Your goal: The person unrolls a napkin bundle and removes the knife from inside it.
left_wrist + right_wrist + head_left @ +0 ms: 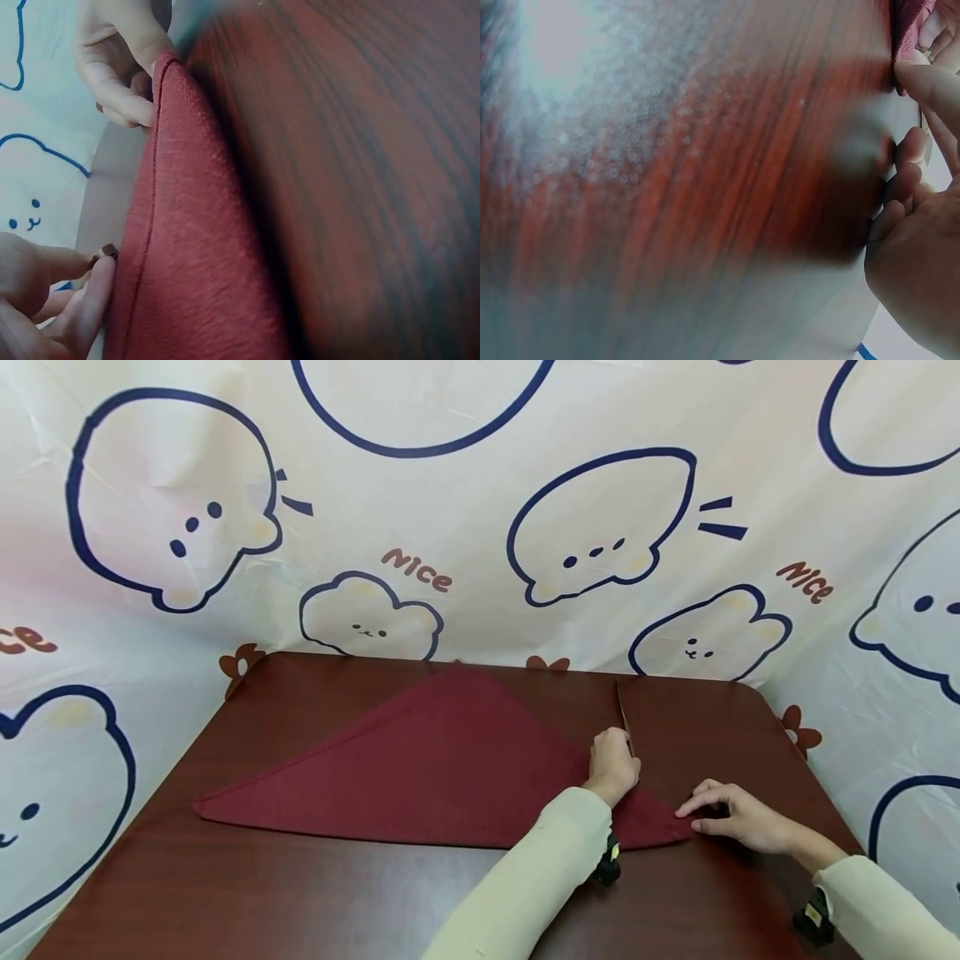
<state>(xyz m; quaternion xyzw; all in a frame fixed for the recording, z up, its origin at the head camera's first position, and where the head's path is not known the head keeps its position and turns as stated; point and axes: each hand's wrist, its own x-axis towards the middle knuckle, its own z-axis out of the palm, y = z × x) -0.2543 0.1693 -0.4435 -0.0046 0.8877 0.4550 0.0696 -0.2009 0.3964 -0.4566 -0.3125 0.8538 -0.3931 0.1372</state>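
Note:
A dark red cloth (450, 760), folded into a triangle, lies on the brown table with its long edge towards me. My left hand (613, 764) is over the cloth's right side and pinches a thin brown stick (621, 706) that points to the far edge. In the left wrist view, the stick's squared end (109, 250) shows between thumb and finger, beside the cloth's edge. At the cloth's right corner, my right hand (738, 814) pinches the tip between thumb and forefinger. The right wrist view shows only a bit of the red cloth (909, 34) at those fingers.
The wooden table (337, 893) extends around the cloth on all sides. Behind it and at both sides hangs a white sheet (480, 527) printed with blue outlined cartoon figures. Black wrist cameras (813, 920) sit at the pale green sleeves (517, 885).

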